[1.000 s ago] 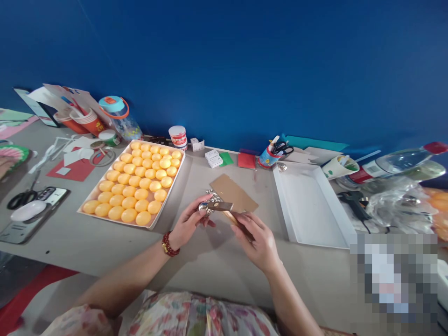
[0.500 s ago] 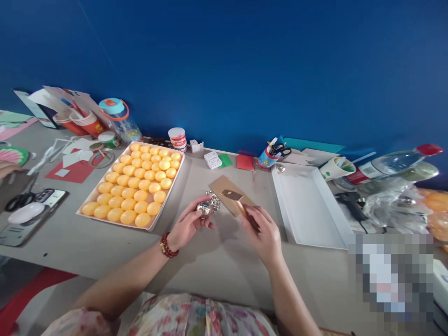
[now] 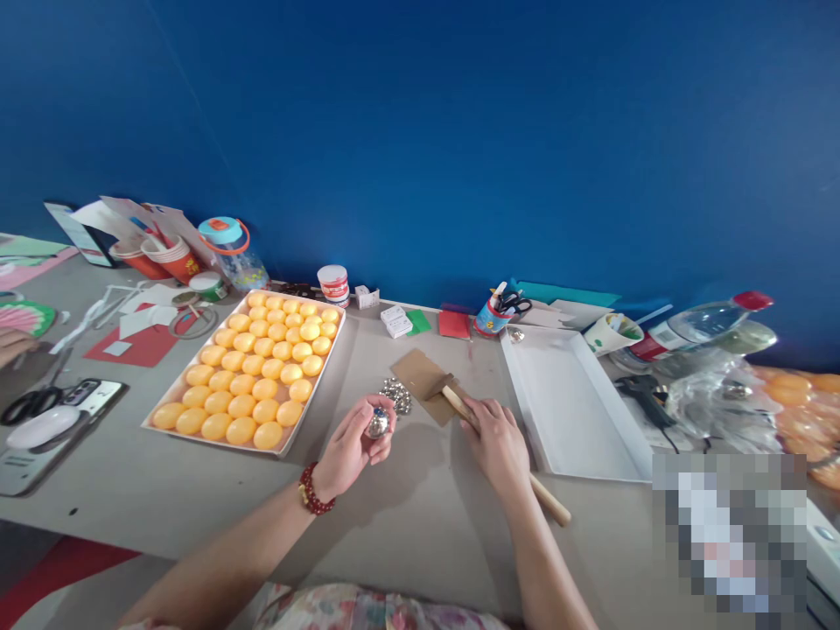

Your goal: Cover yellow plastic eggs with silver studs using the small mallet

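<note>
My left hand is closed around a small shiny silver ball, held a little above the grey table. My right hand lies over the wooden handle of a brush-like tool resting on the table, its head on a brown cardboard piece. A small heap of silver pieces lies between my hands, just left of the cardboard.
A white tray full of yellow balls stands at left, an empty white tray at right. Cups, a scissor cup, bottles, paper scraps and a phone crowd the table edges. Another person's hand shows at far left.
My right hand has lowered the wooden tool from my left hand down onto the table and cardboard. My left hand drew the silver ball slightly nearer to me.
</note>
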Available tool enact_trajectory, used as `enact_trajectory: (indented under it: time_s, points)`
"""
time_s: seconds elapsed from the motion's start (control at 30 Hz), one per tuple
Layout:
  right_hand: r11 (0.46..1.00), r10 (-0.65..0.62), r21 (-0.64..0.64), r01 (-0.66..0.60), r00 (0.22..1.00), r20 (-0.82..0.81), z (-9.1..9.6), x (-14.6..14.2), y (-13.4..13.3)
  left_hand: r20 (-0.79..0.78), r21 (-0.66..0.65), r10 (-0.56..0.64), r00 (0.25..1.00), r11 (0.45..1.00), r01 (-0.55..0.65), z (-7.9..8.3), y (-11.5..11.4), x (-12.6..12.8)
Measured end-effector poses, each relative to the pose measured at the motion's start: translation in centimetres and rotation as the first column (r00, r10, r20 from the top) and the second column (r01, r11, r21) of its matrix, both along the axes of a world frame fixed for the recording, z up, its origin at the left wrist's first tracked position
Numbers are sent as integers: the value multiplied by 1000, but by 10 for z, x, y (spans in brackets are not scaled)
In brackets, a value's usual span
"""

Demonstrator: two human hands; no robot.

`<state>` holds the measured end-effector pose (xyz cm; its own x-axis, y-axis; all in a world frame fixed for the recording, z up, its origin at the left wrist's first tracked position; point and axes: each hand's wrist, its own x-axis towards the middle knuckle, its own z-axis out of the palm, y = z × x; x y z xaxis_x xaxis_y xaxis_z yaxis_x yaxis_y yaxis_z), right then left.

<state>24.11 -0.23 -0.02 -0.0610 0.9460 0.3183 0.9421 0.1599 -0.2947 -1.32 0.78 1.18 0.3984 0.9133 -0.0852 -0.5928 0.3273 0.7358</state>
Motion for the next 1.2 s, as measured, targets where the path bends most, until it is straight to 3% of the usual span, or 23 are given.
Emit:
enact_trajectory:
  time_s: [0.1,0.2,0.3,0.47,0.67,0.83,1.03,1.2]
  points:
    - [983,162,106,-149,977,-137,21,-21,-7,-12,8,-31,999,999,31,-3,-2,0]
    - [927,370,77,-366,870,-325,49,-54,-18,-33,24,-37,999,999,38,-11,-3,-1]
    - [854,503,84,-514,773,-387,63,-82,-22,-18,8,-28,999,1000,28,-17,-6,-1]
    - [870,488,167,-464,758,-432,52,-91,-16,9,-15,-87,996,996,87,-13,-11,-1]
    - [844,535,265,-467,771,-346,40,-89,-15,23,-170,-129,991,977,131,-4,-15,10]
    - [836,549,247,-491,747,-374,43,-88,-14,-71,-244,-58,996,969,39,10,-26,17]
    - [734,678,286,-616,641,-360,59,-84,-7,-102,-266,35,994,962,-61,31,-31,22]
    - [698,716,355,-621,598,-361,67,-81,-5,-64,-217,30,997,975,-44,47,-31,28]
